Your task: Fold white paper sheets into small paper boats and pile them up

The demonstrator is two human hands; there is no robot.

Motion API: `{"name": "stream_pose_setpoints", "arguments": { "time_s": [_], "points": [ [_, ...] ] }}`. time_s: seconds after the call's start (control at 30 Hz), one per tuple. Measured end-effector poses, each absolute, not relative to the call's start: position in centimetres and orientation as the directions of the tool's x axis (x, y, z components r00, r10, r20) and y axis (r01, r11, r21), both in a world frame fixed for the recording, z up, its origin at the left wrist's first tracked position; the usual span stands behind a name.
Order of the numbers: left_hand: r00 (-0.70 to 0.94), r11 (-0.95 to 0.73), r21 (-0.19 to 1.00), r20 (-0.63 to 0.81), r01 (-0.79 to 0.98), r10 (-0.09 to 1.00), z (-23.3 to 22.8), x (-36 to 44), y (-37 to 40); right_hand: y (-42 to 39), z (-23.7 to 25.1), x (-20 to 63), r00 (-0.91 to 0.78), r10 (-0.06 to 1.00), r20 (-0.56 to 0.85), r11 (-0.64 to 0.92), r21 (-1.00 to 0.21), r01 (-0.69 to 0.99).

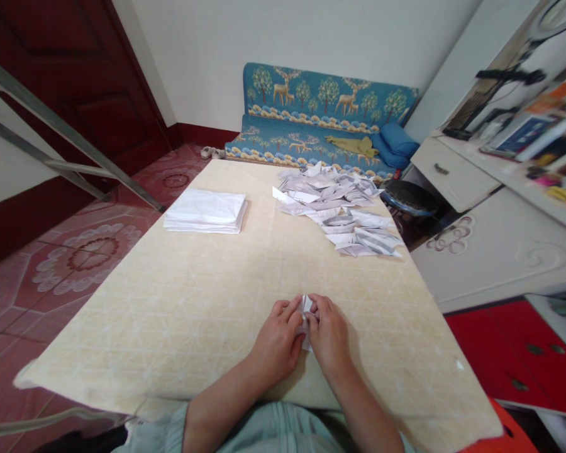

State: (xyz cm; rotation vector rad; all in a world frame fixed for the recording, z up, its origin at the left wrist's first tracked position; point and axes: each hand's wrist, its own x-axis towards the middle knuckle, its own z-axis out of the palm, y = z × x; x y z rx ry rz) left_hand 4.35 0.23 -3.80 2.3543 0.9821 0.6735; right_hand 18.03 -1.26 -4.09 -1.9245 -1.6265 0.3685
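Observation:
A small folded piece of white paper [307, 304] lies on the table near its front edge, between my two hands. My left hand [279, 338] has its fingers bent over the left side of the paper, pressing on it. From the right, my right hand [329, 330] pinches the paper's other side with thumb and fingers. Both hands hide much of the sheet, so its full shape does not show. At the far right of the table rests a loose heap of folded paper pieces [330, 195]. A neat stack of white paper sheets [205, 211] sits at the far left.
A pale yellow patterned cloth covers the table [170, 302]. Behind it stands a blue sofa [306, 119] with a deer pattern. A dark round stool [410, 196] and a white cabinet [490, 239] are on the right. Metal ladder legs [75, 167] stand at left.

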Motion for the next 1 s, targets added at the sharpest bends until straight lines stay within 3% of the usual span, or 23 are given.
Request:
{"name": "stream_pose_setpoints", "arguments": {
  "time_s": [0.27,0.57,0.8,1.0],
  "points": [
    [0.626,-0.628,0.564,0.234,0.536,0.744,-3.68,4.88,0.24,-1.27,-4.53,17.93,0.204,0.963,0.176,-0.068,-0.574,0.816],
    [0.605,-0.62,0.62,0.277,0.481,0.747,-4.08,4.73,0.38,-1.12,-4.45,18.1,0.205,0.961,0.187,-0.058,-0.588,0.807],
    [0.558,-0.536,0.704,0.237,0.465,0.795,-4.47,4.6,0.63,-1.28,-4.89,18.23,0.216,0.956,0.2,-0.055,-0.599,0.799],
    [0.573,-0.528,0.708,0.211,0.468,0.792,-4.23,4.59,0.73,-1.35,-4.66,18.26,0.177,0.966,0.186,-0.025,-0.618,0.786]
  ]
}}
